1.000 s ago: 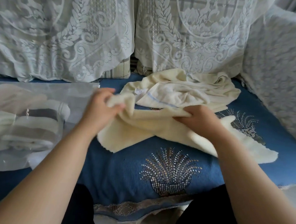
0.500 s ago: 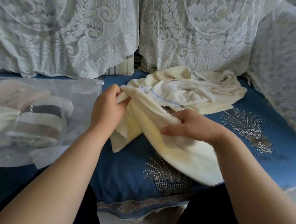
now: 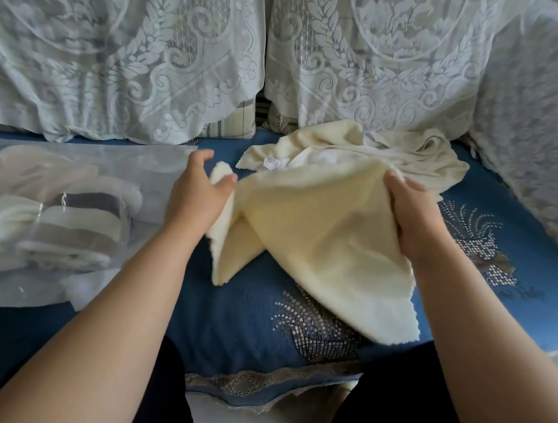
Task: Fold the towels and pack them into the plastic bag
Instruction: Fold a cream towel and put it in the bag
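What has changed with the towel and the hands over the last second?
Both hands, left and right, lifted the cream towel off the blue cushion and moved apart, spreading it. The plastic bag and the crumpled pile behind stayed put.

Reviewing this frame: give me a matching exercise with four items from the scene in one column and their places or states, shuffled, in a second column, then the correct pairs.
Things:
1. cream towel
2. plastic bag
3. crumpled towels
4. lace covers

Places or states:
A. draped over the sofa back cushions
B. held up off the blue seat between the left hand and the right hand
C. lying on the seat to the left, with folded towels inside
D. heaped, unfolded, at the back of the seat

Pairs: 1-B, 2-C, 3-D, 4-A
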Demonstrator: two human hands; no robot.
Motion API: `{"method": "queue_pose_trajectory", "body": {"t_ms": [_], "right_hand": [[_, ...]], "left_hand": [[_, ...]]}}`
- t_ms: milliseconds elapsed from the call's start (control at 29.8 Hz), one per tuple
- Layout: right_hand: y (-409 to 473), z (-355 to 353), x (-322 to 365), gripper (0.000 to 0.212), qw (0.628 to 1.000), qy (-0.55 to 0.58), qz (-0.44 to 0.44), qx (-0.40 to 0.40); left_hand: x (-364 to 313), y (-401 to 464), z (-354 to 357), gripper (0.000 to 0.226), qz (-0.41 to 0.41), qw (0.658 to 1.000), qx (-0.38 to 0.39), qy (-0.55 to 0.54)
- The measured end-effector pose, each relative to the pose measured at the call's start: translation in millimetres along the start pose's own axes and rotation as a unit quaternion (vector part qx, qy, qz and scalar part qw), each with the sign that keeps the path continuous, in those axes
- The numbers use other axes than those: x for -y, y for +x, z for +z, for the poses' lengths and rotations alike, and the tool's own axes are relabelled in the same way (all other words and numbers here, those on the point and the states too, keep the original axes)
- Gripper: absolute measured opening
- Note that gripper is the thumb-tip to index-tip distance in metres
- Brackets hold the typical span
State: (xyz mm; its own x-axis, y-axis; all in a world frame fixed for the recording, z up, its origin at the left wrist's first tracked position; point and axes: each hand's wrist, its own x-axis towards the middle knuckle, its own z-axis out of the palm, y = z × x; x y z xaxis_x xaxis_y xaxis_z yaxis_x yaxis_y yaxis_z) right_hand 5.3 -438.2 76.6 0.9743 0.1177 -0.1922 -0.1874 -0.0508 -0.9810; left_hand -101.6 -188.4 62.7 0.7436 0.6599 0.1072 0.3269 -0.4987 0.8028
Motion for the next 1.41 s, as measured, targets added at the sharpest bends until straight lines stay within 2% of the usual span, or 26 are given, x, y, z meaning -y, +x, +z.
{"method": "queue_pose_trajectory", "body": {"t_ms": [67, 101, 168, 235, 302, 369, 436, 537, 638, 705, 772, 806, 839, 873, 940, 1007, 1074, 1108, 1175, 1242, 1343, 1410], "right_hand": [[-10, 11, -6, 0.018, 0.997, 0.039, 0.03, 0.06], [-16, 19, -8, 0.016, 0.99, 0.047, 0.062, 0.114], [-29, 33, -11, 0.011, 0.964, 0.061, 0.101, 0.237], [-34, 43, -12, 0.015, 0.949, 0.073, 0.088, 0.295], [-34, 45, -11, 0.026, 0.945, 0.08, 0.058, 0.313], [-34, 43, -10, 0.034, 0.93, 0.089, 0.048, 0.353], [-35, 42, -10, 0.037, 0.918, 0.076, 0.052, 0.385], [-34, 42, -9, 0.032, 0.934, 0.06, 0.094, 0.339], [-26, 35, -8, 0.017, 0.969, -0.039, 0.091, 0.226], [-16, 25, -8, 0.02, 0.975, -0.191, 0.019, 0.11], [-2, 17, -9, 0.025, 0.94, -0.333, -0.069, -0.004], [2, 15, -9, 0.027, 0.932, -0.348, -0.093, -0.033], [1, 17, -8, 0.029, 0.941, -0.32, -0.102, -0.039], [-2, 20, -9, 0.029, 0.95, -0.293, -0.107, -0.03], [-16, 29, -12, 0.025, 0.964, -0.243, -0.1, 0.049], [-33, 39, -13, 0.003, 0.968, -0.12, -0.047, 0.216], [-43, 42, -12, 0.031, 0.939, -0.022, 0.016, 0.343], [-44, 42, -12, 0.041, 0.93, -0.007, 0.02, 0.366], [-42, 43, -12, 0.037, 0.946, -0.002, -0.004, 0.324], [-37, 43, -12, 0.02, 0.967, 0.014, -0.02, 0.255], [-37, 43, -15, 0.011, 0.971, 0.054, -0.018, 0.231], [-42, 47, -15, 0.012, 0.972, 0.056, -0.029, 0.228]], "left_hand": [[-9, -16, 7, 0.05, 0.005, 0.985, 0.111, -0.131], [-12, -26, 11, 0.041, 0.028, 0.975, 0.166, -0.146], [-17, -42, 16, 0.033, 0.086, 0.963, 0.236, -0.098], [-20, -49, 19, 0.044, 0.111, 0.957, 0.256, -0.08], [-18, -47, 17, 0.056, 0.12, 0.951, 0.265, -0.104], [-15, -44, 15, 0.059, 0.18, 0.952, 0.23, -0.091], [-12, -42, 17, 0.048, 0.274, 0.947, 0.16, -0.044], [-9, -37, 26, 0.029, 0.37, 0.923, 0.097, 0.024], [-9, -31, 29, 0.013, 0.399, 0.912, 0.052, 0.079], [-9, -29, 29, 0.024, 0.399, 0.912, 0.033, 0.092], [-10, -30, 28, 0.032, 0.408, 0.906, -0.002, 0.113], [-12, -31, 27, 0.032, 0.424, 0.897, -0.014, 0.126], [-13, -33, 26, 0.032, 0.44, 0.89, -0.008, 0.123], [-16, -37, 25, 0.034, 0.445, 0.889, 0.023, 0.1], [-23, -50, 20, 0.04, 0.411, 0.902, 0.124, 0.036], [-28, -60, 18, 0.041, 0.347, 0.916, 0.197, 0.042], [-29, -63, 18, 0.041, 0.289, 0.924, 0.241, 0.069], [-29, -63, 16, 0.04, 0.259, 0.927, 0.264, 0.053], [-29, -61, 13, 0.027, 0.194, 0.93, 0.313, -0.008], [-29, -58, 9, 0.019, 0.147, 0.927, 0.342, -0.048], [-29, -52, 8, 0.01, 0.139, 0.932, 0.324, -0.081], [-31, -51, 8, 0.019, 0.152, 0.938, 0.297, -0.093]]}}
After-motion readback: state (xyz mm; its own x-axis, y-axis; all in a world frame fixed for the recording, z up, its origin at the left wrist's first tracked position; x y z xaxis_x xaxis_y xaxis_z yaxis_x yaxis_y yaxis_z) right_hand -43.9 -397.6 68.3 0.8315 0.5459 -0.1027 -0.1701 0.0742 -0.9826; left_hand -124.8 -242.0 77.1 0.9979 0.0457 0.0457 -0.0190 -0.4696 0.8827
